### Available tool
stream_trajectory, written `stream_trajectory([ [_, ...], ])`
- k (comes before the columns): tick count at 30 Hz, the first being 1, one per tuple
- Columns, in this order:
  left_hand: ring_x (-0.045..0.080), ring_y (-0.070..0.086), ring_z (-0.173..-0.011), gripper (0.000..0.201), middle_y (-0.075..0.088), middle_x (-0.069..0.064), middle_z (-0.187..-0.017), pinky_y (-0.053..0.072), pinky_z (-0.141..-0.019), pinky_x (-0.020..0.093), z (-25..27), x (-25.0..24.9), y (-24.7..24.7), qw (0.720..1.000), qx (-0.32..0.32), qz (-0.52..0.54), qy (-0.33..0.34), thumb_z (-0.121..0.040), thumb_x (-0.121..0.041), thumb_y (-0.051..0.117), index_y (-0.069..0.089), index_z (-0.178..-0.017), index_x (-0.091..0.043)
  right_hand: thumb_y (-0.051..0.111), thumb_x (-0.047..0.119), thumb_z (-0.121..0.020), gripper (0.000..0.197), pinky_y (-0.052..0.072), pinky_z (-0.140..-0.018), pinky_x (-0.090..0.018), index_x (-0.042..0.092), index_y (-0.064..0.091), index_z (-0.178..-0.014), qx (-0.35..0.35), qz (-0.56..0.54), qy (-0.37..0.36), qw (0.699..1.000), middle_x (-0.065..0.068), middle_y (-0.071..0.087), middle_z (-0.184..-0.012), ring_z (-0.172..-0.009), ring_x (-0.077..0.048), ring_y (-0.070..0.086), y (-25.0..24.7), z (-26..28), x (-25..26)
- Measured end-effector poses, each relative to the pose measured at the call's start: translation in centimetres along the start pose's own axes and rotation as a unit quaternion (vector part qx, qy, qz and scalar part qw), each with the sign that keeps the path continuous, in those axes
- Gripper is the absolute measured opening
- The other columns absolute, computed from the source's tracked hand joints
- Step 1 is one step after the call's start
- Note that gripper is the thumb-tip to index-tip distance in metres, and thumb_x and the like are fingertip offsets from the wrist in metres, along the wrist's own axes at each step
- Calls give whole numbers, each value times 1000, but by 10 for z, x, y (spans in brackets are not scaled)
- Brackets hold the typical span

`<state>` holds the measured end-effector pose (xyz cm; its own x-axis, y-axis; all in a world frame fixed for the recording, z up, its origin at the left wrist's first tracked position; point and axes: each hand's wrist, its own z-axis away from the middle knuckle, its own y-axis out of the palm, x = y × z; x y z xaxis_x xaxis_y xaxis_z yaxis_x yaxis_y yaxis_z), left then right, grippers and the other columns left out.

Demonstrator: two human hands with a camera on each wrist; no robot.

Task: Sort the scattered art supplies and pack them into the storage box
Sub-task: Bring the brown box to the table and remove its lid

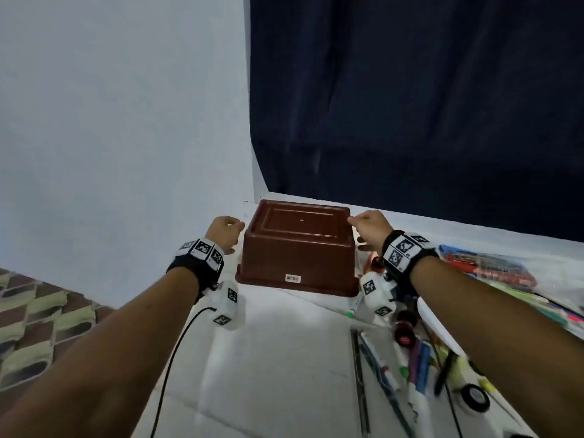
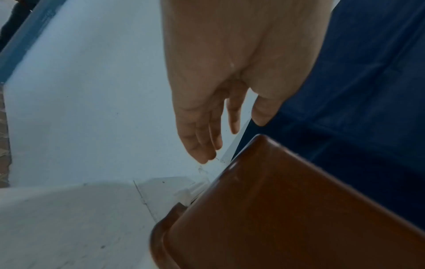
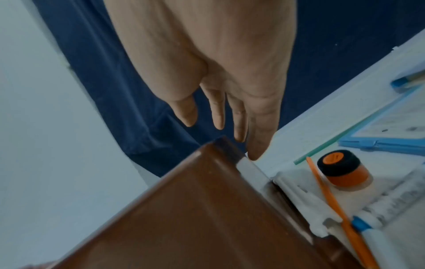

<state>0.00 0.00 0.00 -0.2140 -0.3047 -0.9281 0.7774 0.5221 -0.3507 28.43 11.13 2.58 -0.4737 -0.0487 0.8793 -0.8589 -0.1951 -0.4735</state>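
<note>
With the brown storage box (image 1: 298, 248) upside down on the counter (image 1: 278, 358), the left hand (image 1: 225, 230) and right hand (image 1: 369, 226), both loose-fingered and empty, flank it, likely to flip it upright.

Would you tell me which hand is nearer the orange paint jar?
Right. The right hand hovers just beyond the orange paint jar; the left hand is across the brown box.
</note>
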Motion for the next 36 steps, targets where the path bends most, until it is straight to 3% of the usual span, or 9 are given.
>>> stream_trajectory([
  [2,25,57,-82,21,59,9,-90,52,-73,37,-12,-2,4,999,30,-10,-16,-95,-23,50,62,-106,-9,58,24,-90,22,49,-68,-41,7,53,-78,-13,-9,24,1000,-13,49,-76,-73,-29,53,5,-17,-3],
  [6,25,57,-72,24,58,8,-72,55,-76,39,-29,-3,13,996,80,8,-36,-95,-23,48,64,-88,-6,56,32,-89,29,55,-84,-50,4,59,-82,28,-8,97,995,-20,66,-90,-85,-37,67,11,-44,-21],
  [10,21,58,-66,22,59,7,-74,53,-69,32,-38,-9,8,993,108,25,-40,-95,-22,51,66,-89,-9,53,32,-94,31,57,-63,-41,4,62,-101,71,-48,139,987,-17,65,-93,-76,-35,65,9,-33,-10],
  [14,26,64,-73,37,70,9,-86,55,-79,38,-40,-16,1,993,117,28,-6,-97,-37,52,69,-97,-4,54,22,-96,24,54,-61,-35,3,63,-109,75,-81,140,984,-16,63,-94,-71,-31,62,1,-24,-2],
  [20,26,63,-67,53,68,13,-85,56,-68,33,-35,-27,-15,989,91,112,16,-97,-51,45,66,-102,-3,62,2,-89,28,58,-73,-36,9,68,-115,72,-191,78,976,-6,70,-100,-90,-24,66,-23,-2,6],
  [25,27,67,-74,58,67,11,-81,58,-80,39,-16,-34,-15,987,114,116,16,-90,-63,47,66,-97,-9,58,-17,-82,50,48,-101,-44,17,64,-119,61,-230,-6,971,-3,69,-121,-110,-22,66,-30,27,3],
  [28,24,68,-89,37,70,7,-89,57,-87,42,-4,-28,-15,979,126,160,23,-92,-46,57,68,-99,-11,59,-1,-91,28,47,-102,-50,8,66,-117,36,-310,3,950,-16,65,-125,-115,-29,64,-33,39,-4],
  [31,17,63,-101,19,70,-4,-98,51,-96,45,7,-18,-16,971,157,175,52,-96,-30,55,69,-105,-21,56,37,-98,37,55,-88,-50,7,57,-120,14,-374,59,926,-18,67,-117,-105,-32,68,-37,45,-6],
  [36,14,58,-102,45,66,-4,-115,44,-93,33,27,-9,-20,965,171,161,117,-92,2,52,63,-127,-23,44,66,-92,53,56,-78,-49,14,56,-98,31,-361,160,918,-13,70,-91,-90,-35,68,-43,52,-3],
])
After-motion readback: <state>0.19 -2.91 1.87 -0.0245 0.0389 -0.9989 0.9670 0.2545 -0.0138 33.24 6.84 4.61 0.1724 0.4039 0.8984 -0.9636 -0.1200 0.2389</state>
